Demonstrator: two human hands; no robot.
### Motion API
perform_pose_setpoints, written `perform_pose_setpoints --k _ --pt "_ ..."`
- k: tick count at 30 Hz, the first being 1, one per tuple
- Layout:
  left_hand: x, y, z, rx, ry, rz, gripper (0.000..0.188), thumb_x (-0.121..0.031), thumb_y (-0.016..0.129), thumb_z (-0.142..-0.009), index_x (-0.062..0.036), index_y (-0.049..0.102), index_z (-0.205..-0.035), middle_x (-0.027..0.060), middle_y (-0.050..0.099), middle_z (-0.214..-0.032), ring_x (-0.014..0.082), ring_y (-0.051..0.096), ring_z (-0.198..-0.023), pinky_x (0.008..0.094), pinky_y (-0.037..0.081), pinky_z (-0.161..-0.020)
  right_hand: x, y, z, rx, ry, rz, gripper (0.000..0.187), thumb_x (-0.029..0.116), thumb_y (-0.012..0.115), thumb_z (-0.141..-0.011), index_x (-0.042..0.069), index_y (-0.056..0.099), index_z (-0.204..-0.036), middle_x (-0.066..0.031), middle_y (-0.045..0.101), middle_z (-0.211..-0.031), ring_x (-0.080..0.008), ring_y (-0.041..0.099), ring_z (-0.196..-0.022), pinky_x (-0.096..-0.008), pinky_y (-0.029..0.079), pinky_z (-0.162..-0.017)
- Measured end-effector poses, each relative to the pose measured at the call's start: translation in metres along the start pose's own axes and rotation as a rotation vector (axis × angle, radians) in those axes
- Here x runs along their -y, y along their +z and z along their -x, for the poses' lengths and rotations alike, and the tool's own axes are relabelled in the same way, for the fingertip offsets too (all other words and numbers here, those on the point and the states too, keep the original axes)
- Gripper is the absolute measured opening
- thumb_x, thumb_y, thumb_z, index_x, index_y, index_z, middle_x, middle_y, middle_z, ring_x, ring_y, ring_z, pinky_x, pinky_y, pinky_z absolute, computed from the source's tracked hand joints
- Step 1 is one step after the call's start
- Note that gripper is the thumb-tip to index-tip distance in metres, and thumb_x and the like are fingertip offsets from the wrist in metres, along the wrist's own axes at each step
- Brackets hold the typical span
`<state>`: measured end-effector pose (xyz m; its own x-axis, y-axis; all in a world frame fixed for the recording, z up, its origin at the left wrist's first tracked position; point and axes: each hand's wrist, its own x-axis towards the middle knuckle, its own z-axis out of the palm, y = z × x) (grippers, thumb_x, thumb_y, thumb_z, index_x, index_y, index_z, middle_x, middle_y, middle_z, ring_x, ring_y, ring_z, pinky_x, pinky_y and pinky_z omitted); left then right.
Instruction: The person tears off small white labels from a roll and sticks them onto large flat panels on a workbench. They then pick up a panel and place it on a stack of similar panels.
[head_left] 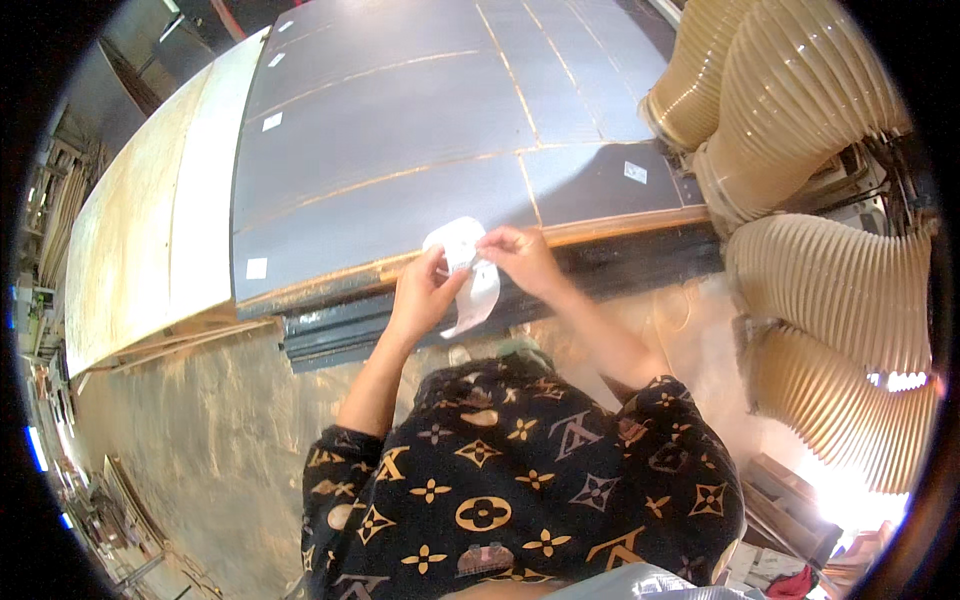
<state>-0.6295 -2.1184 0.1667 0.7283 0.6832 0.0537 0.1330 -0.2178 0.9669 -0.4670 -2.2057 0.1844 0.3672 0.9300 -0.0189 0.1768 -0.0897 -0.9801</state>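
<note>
To the left of both grips, a square white label is carried by the grey panel; a corner of it could be lifted if it were brushed by a forearm. The white paper strip is pinched between thumb and fingers of the left hand – its curled tail is left hanging below the grip, near the panel's front edge, and could be snagged or folded onto itself there. Just beside it, the strip's upper part is clamped by the fingertips of the right hand; by an uneven pull between the two, the paper could be torn or creased. Farther right of the grips, ribbed hoses are seen – a loose piece might be lost among them if dropped.
</note>
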Motion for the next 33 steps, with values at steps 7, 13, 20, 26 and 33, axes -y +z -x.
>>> perform_pose_setpoints --k 7,13,20,26,33 --pt "0.034 0.005 0.015 -0.001 -0.25 0.089 0.029 -0.007 0.06 -0.078 0.0019 0.054 -0.105 0.0064 0.06 -0.076 0.0095 0.053 -0.063 0.0254 0.044 -0.058 -0.05 -0.098 -0.151 -0.488 0.261 -0.321 0.019 0.02 0.055 -0.083 0.004 0.064 -0.084 -0.0017 0.061 -0.075 -0.0105 0.055 -0.067 -0.0269 0.044 -0.059" --pt "0.031 -0.004 0.044 -0.241 -0.312 0.37 0.025 0.0 0.058 -0.079 0.0024 0.051 -0.103 0.0024 0.058 -0.088 0.0086 0.053 -0.081 0.0218 0.043 -0.07 -0.14 -0.213 -0.264 -0.641 -0.094 0.929 0.037 0.033 0.054 -0.08 0.001 0.059 -0.099 -0.0137 0.061 -0.096 -0.0281 0.058 -0.087 -0.0378 0.044 -0.075" --pt "0.017 -0.023 0.064 -0.307 -0.281 0.557 0.033 0.003 0.057 -0.078 0.0036 0.048 -0.11 0.0068 0.057 -0.099 0.0136 0.053 -0.093 0.0276 0.042 -0.082 -0.144 -0.174 -0.243 -0.299 0.173 1.312 0.078 0.058 0.043 -0.079 0.005 0.027 -0.134 -0.015 0.02 -0.142 -0.0307 0.017 -0.131 -0.0516 0.019 -0.101" --pt "0.011 -0.043 0.051 -0.189 -0.239 0.532 0.049 -0.004 0.058 -0.079 -0.0024 0.038 -0.124 0.007 0.055 -0.107 0.0146 0.054 -0.094 0.0281 0.045 -0.079 -0.052 -0.062 -0.11 -0.265 0.017 0.301 0.049 0.041 0.049 -0.086 0.007 0.047 -0.121 -0.0144 0.056 -0.111 -0.0228 0.051 -0.107 -0.0402 0.037 -0.092" --pt "-0.016 -0.031 0.033 -0.016 0.031 0.53 0.048 0.002 0.056 -0.079 0.0006 0.038 -0.123 0.008 0.058 -0.099 0.0091 0.055 -0.083 0.0217 0.046 -0.067 0.04 0.038 0.037 0.087 -0.054 -0.412 0.038 0.001 0.055 -0.08 0.004 0.047 -0.117 -0.0089 0.056 -0.108 -0.0142 0.053 -0.1 -0.0279 0.044 -0.086"
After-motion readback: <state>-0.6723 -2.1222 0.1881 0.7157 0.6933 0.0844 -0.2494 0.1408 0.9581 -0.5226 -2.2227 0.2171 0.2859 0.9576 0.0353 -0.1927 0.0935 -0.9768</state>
